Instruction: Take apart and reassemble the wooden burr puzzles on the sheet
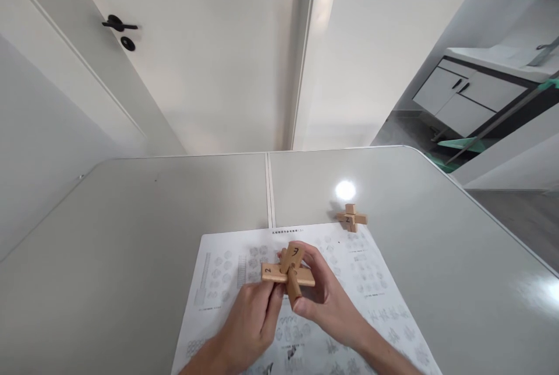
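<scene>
Both hands meet low centre, over the sheet (349,282), which lies flat on the table (131,235) w/ its near edge running out of frame. Left hand (248,322) comes up from bottom edge, fingers curled shut on the left end of the puzzle (287,273); thumb & forefinger pinch the bar marked "2". Right hand (325,299) comes in from lower right, fingers wrapped round the right side & back of the puzzle, thumb low by the downward-pointing stick. So both are clenched on the same piece, held just above the sheet, not resting on it. Puzzle = wooden sticks crossed: one flat left-to-right, one tilted up w/ a dark mark on its top face, one pointing down toward the wrists. Hands cover part of the print under them; the rest shows rows of small grey diagrams & a line of text along the far edge, too small to read. Further out, at the sheet's far right corner, a 2nd cross (351,218) sits on the table, touching or just over the paper edge, can't tell which; also marked "2". Just past it, a bright glare spot (345,190) on the surface. A seam (268,188) splits the table into 2 halves, running away to the far edge. Nothing stands betw. hands & 2nd cross. Beyond: white door (209,43) w/ black handle (117,24) far left; cabinet (467,95) w/ drawers far right, closed, contents hidden.
</scene>
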Tool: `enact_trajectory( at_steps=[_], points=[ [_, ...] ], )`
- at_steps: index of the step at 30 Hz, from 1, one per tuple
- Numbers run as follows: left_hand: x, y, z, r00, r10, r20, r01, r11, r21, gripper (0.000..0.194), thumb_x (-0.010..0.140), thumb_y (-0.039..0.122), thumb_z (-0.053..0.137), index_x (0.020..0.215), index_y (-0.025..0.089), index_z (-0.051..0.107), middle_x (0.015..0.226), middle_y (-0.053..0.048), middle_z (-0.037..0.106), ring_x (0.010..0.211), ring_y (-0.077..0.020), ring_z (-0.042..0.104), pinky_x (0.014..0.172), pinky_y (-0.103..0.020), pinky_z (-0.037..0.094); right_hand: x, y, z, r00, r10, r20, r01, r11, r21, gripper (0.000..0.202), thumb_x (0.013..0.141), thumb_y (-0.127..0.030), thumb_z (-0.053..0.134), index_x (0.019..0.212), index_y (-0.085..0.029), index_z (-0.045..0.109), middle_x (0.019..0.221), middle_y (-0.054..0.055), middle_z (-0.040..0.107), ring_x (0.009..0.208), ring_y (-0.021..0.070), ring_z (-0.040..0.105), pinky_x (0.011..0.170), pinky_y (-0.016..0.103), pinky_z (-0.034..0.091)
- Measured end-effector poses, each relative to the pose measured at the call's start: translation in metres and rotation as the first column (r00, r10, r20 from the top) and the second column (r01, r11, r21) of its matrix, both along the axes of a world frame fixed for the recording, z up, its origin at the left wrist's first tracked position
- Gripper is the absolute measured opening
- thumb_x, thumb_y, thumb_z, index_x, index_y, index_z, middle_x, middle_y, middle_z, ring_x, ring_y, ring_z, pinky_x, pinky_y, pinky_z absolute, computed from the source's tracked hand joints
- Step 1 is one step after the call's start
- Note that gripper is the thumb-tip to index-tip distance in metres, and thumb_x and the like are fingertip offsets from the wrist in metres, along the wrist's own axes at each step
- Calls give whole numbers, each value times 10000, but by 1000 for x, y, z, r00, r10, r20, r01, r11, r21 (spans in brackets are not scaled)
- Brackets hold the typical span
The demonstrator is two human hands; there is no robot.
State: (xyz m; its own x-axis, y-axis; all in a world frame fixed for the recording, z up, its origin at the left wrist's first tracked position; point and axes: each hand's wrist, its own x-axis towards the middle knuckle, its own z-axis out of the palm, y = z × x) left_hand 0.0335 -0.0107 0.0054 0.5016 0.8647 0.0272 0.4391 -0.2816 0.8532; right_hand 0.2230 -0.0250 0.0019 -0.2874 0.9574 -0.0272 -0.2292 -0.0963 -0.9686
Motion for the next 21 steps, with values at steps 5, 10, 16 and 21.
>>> enact_trajectory(
  at_steps=[5,10,16,21],
  points=[
    [0,0,-2,998,-43,-48,45,999,26,230,1068,239,389,895,230,541,721,-10,642,586,-167,547,607,-280,387,1,0,0,999,-21,-42,20,999,-31,799,784,-708,792,1418,-369,444,1394,118,571,1152,318,673,966,502,582],
    [1,-1,-2,995,-84,-60,87,995,42,224,1069,246,397,873,229,503,709,9,604,597,-154,533,611,-270,387,3,0,-3,994,-41,-102,34,997,-69,810,780,-621,847,1434,-388,430,1367,100,579,1143,311,678,976,505,569],
    [1,-1,-3,995,-86,-43,88,994,69,223,1067,243,377,869,227,480,692,28,560,578,-141,489,583,-260,366,5,1,-3,993,-64,-95,55,994,-99,812,754,-566,889,1421,-393,459,1358,82,582,1194,298,621,1030,489,520],
    [1,0,-4,995,-95,-24,97,991,88,240,1058,229,402,818,233,404,653,50,483,547,-123,421,566,-254,334,7,2,-2,998,-47,-52,44,997,-58,779,776,-564,871,1418,-377,471,1300,84,612,1171,299,619,1026,492,514]
  ],
)
